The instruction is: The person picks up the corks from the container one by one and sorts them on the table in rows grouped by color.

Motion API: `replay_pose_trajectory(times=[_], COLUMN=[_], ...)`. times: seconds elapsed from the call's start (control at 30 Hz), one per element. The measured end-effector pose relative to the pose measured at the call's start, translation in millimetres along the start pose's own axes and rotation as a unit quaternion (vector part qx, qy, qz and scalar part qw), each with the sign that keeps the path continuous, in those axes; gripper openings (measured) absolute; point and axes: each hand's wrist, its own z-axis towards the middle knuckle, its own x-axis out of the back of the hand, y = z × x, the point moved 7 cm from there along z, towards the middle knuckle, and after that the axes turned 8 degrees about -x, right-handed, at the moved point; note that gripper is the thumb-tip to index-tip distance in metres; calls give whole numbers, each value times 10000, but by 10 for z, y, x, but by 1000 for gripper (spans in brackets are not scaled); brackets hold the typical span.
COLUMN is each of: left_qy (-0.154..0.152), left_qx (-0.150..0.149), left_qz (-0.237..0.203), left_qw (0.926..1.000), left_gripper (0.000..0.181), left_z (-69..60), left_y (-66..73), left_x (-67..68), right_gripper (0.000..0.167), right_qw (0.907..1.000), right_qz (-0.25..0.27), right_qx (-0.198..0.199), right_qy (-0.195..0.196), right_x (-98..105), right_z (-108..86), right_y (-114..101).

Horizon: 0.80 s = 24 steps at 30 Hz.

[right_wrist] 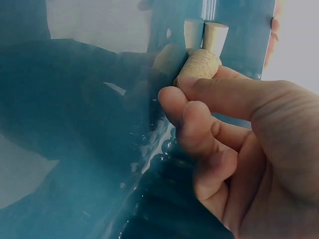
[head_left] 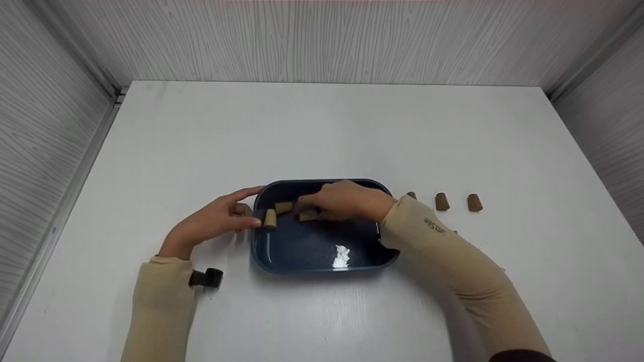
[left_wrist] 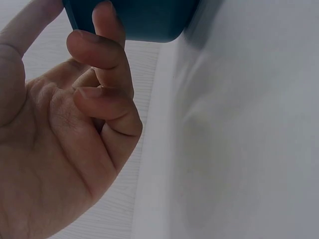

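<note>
A dark blue tray (head_left: 312, 251) holds several tapered corks. My left hand (head_left: 211, 221) grips its left side, the thumb over the rim and another finger at the far-left corner; in the left wrist view the fingers of this hand (left_wrist: 84, 114) bend beside the tray wall (left_wrist: 149, 20). Inside the tray, my right hand (head_left: 344, 201) is at a cork (head_left: 308, 215). The right wrist view shows that hand (right_wrist: 239, 129) pinching a cork (right_wrist: 199, 64), with another cork (right_wrist: 215, 37) standing just behind it. Two corks, one upright (head_left: 270, 219) and one lying (head_left: 283, 207), are near the tray's left end.
Right of the tray, on the white table (head_left: 322, 130), stand a brown cork (head_left: 442, 201) and another (head_left: 474, 202); one more (head_left: 411, 195) is partly hidden by my right sleeve. A black object (head_left: 214, 277) sticks out beside my left cuff. Pale panels enclose the table's back and sides.
</note>
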Motion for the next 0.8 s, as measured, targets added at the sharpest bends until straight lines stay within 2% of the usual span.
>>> replay_pose_trajectory(times=[0.4, 0.6, 0.8], left_qy=[-8, -40, -40], left_qx=[-19, -80, -100], left_qz=[-13, -2, -25], left_qw=[10000, 10000, 9999], left_gripper=[72, 71, 71], left_z=[3, 11, -9], left_y=[-1, 1, 14], left_x=[7, -6, -9], right_gripper=[36, 39, 42], right_qw=[9992, 9964, 9913], right_qz=[373, 829, 1255], right_qx=[60, -63, 55], right_qy=[111, 183, 385], right_x=[76, 153, 317], right_z=[-35, -108, -224], right_y=[-13, 9, 1])
